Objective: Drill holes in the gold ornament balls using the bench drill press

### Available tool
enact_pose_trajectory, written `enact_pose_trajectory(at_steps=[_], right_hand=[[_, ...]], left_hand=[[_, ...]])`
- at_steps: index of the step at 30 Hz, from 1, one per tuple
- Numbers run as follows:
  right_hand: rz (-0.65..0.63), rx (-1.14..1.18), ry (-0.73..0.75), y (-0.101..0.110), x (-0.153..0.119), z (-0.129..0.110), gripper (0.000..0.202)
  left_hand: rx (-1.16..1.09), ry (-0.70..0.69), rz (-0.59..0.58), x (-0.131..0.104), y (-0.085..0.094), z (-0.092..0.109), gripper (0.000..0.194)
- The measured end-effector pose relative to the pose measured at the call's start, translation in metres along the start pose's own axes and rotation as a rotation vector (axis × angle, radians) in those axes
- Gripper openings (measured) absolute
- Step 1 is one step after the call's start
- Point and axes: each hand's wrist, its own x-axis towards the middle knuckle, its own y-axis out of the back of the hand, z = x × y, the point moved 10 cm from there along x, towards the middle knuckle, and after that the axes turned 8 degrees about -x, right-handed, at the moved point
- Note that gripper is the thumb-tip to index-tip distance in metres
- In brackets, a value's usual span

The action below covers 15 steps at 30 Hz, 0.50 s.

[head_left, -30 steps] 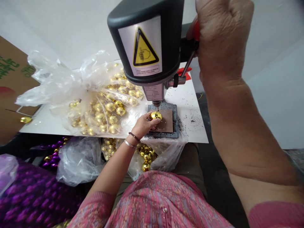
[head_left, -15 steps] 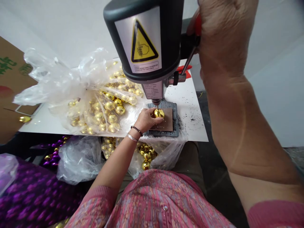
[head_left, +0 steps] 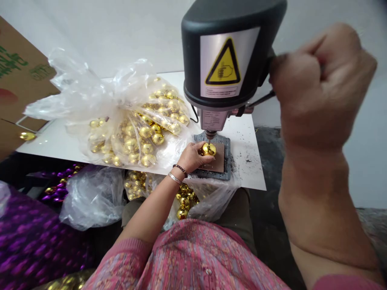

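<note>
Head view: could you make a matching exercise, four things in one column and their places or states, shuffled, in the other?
1. left hand
2. right hand
3. brown cardboard
4. warning label

A. at the far left
B. on the black housing
C. closed at the end of the lever
D. holding a gold ball

Pairs: 1-D, 2-C, 3-A, 4-B

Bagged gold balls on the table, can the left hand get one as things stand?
Probably not: the left hand holds a gold ball under the drill, and clear plastic covers the bagged ones.
</note>
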Motion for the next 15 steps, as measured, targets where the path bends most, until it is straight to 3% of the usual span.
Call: enact_pose_trajectory(at_steps=[3,7,15], right_hand=[[0.010,-0.161,0.079,0.010,-0.030,-0.011,0.019],[0.076,-0.283,0.137,0.014,-0.065,-0.007,0.011],[0.134,-0.213,0.257,0.004,-0.105,0.010,0.002]], left_hand=[[0.027,-0.020,0.022,-0.001,0.001,0.000,0.047],[0.049,-0.026,0.021,-0.002,-0.001,-0.001,0.049],[0.072,0.010,0.014,-0.004,-0.001,-0.002,0.053]])
